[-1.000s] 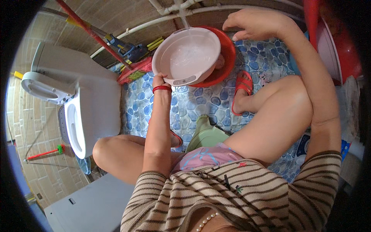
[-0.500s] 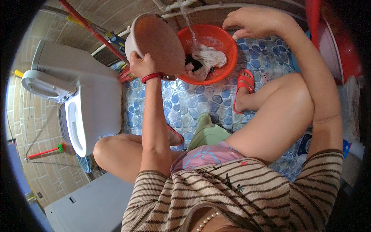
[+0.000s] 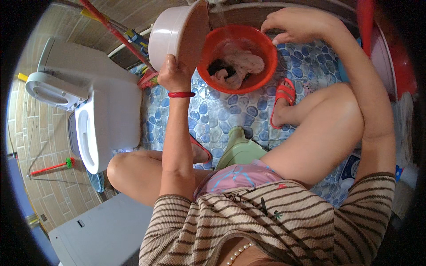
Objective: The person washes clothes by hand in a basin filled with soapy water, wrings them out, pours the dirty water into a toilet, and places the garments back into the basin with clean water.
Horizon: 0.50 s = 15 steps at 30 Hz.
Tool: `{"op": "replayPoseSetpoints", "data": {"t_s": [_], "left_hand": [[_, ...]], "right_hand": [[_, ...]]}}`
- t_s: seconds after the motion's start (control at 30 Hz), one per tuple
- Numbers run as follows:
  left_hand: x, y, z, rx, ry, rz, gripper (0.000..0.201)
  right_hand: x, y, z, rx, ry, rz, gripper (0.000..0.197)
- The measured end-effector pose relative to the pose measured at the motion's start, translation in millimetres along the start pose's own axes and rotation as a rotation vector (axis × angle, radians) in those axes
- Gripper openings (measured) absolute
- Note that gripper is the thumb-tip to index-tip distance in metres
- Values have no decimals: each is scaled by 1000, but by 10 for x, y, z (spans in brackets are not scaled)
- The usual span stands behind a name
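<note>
My left hand [image 3: 174, 76], with a red bangle at the wrist, grips a pale pink basin [image 3: 168, 37] by its near edge. That basin is tipped on its side, its mouth turned right toward the red basin [image 3: 271, 66]. Wet clothes [image 3: 242, 64], light-coloured and black, lie in the red basin on the floor. Over its far right rim, my right hand [image 3: 293, 26] is bent, thumb and fingers closing about the edge. A blurred stream of water [image 3: 219, 15] shows above the red basin's far side.
A white toilet [image 3: 95, 102] with its seat raised stands at the left. Red and yellow poles [image 3: 115, 33] lean behind it. Under me is a green plastic stool [image 3: 239, 148] on the blue pebble-patterned floor [image 3: 217, 108]. More basins [image 3: 384, 62] stand at the right wall.
My left hand has turned the pink basin further onto its side and raised it slightly. The red basin and my right hand have shifted a little right in view.
</note>
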<state>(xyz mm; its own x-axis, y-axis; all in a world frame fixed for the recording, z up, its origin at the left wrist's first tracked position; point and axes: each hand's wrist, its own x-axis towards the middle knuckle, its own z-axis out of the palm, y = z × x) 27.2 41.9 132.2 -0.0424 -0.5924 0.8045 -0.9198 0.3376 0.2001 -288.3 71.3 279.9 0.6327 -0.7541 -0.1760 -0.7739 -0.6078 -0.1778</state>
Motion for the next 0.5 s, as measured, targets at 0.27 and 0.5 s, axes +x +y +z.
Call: {"op": "replayPoseSetpoints", "data": {"t_s": [0.27, 0.5], "left_hand": [[-414, -729, -285, -48, 122, -351, 15], [-469, -858, -393, 56, 122, -348, 14]], "right_hand": [[-35, 44, 29, 67, -63, 41, 37], [30, 115, 63, 48, -127, 62, 38]]}}
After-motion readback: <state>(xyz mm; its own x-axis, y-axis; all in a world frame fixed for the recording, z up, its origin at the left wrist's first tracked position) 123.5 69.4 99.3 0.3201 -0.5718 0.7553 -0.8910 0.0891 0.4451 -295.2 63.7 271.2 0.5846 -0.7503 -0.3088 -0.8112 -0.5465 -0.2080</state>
